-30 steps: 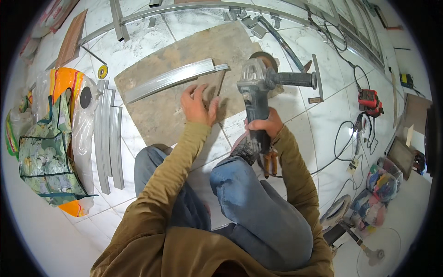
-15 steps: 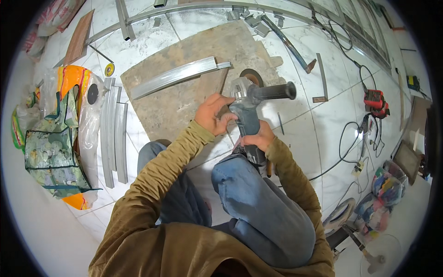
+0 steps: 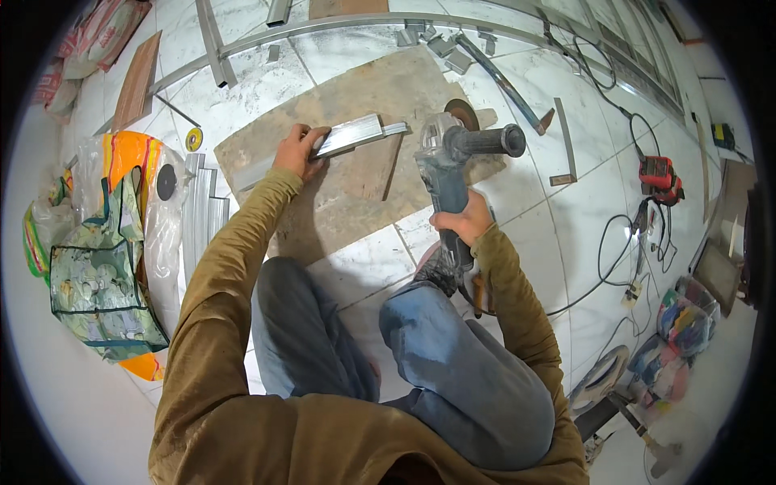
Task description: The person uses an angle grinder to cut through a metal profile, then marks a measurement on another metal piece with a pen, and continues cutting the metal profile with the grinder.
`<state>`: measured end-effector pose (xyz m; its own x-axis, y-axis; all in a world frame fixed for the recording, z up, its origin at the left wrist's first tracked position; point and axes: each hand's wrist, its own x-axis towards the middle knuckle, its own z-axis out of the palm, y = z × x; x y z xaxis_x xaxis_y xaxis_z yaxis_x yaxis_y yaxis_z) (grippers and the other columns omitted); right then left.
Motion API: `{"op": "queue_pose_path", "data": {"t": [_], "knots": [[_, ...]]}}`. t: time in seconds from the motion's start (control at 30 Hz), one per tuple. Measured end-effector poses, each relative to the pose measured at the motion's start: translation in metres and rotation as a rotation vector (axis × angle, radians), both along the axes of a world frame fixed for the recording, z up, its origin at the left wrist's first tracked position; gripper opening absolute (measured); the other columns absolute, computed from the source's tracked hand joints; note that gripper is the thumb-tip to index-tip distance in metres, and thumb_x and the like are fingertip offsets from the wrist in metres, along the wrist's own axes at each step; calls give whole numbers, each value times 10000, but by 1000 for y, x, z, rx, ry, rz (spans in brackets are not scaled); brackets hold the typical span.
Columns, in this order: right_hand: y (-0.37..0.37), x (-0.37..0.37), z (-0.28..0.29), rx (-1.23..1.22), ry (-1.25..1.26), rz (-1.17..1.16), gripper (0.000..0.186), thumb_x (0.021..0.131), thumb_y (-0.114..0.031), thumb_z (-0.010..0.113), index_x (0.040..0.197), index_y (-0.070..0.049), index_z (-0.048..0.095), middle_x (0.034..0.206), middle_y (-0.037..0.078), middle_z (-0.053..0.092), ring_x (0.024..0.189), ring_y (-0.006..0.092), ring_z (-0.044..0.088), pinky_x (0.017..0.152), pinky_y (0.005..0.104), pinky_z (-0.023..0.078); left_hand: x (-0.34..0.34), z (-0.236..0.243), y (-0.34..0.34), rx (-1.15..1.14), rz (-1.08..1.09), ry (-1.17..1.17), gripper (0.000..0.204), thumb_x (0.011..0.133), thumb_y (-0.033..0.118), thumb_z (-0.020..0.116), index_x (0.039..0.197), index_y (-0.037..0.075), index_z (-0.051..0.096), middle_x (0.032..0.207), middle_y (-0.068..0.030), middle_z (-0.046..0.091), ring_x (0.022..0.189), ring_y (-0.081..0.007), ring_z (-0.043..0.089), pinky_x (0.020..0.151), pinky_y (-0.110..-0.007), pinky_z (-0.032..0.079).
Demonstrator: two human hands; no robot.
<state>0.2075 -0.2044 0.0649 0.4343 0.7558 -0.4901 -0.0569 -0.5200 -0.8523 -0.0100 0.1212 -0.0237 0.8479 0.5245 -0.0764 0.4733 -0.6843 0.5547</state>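
My right hand (image 3: 467, 220) is closed round the body of an angle grinder (image 3: 440, 182), whose black side handle points right and whose brown disc (image 3: 461, 114) is at the far end. Farther left, my left hand (image 3: 301, 151) grips a silver metal profile (image 3: 349, 135) with fingers over its top and far edge. The profile lies across a worn tan board (image 3: 339, 198) and a smaller wooden piece (image 3: 376, 171). A narrower metal strip sticks out of the profile's right end. The grinder's disc is apart from the profile.
Several metal profiles (image 3: 217, 212) lie left, beside a patterned bag (image 3: 105, 283) and a yellow disc (image 3: 194, 139). A hammer (image 3: 505, 85) and a metal square (image 3: 564, 141) lie far right. A black cable runs across the tiles toward a red tool (image 3: 661, 179). Metal frames span the far side.
My left hand has left the grinder and moved away to the left, taking hold of the metal profile. The grinder has shifted slightly right, still in my right hand.
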Motion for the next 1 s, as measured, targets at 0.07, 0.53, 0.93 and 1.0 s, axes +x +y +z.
{"op": "queue_pose_path", "data": {"t": [0.07, 0.53, 0.93, 1.0], "knots": [[7, 3, 2, 20, -71, 2, 410, 667, -170, 831, 982, 25, 656, 840, 71, 666, 766, 182, 627, 733, 346, 519, 9, 19, 20, -181, -178, 53, 586, 733, 112, 724, 1307, 195, 640, 1149, -176, 626, 1064, -355, 626, 966, -414, 496], [90, -50, 23, -144, -268, 11, 593, 623, -294, 844, 1091, 20, 660, 1014, 228, 706, 958, 357, 699, 856, 418, 544, 7, -4, 17, -330, -80, 13, 472, 887, 299, 474, 1285, 127, 658, 1174, -248, 674, 1091, -387, 645, 958, -437, 487], [124, -59, 18, -325, -318, 46, 612, 631, -341, 811, 1136, -24, 673, 1042, 215, 718, 981, 351, 704, 877, 406, 543, 5, 26, -25, -93, -12, 110, 624, 779, 477, 753, 1302, 164, 620, 1128, -148, 717, 1023, -366, 685, 872, -440, 543], [123, -60, 19, -332, -292, 56, 604, 628, -335, 813, 1128, -24, 680, 1041, 214, 718, 977, 348, 705, 873, 404, 542, 3, 25, -27, -79, 1, 105, 623, 780, 480, 752, 1302, 166, 621, 1128, -151, 717, 1026, -367, 684, 872, -441, 542]]}}
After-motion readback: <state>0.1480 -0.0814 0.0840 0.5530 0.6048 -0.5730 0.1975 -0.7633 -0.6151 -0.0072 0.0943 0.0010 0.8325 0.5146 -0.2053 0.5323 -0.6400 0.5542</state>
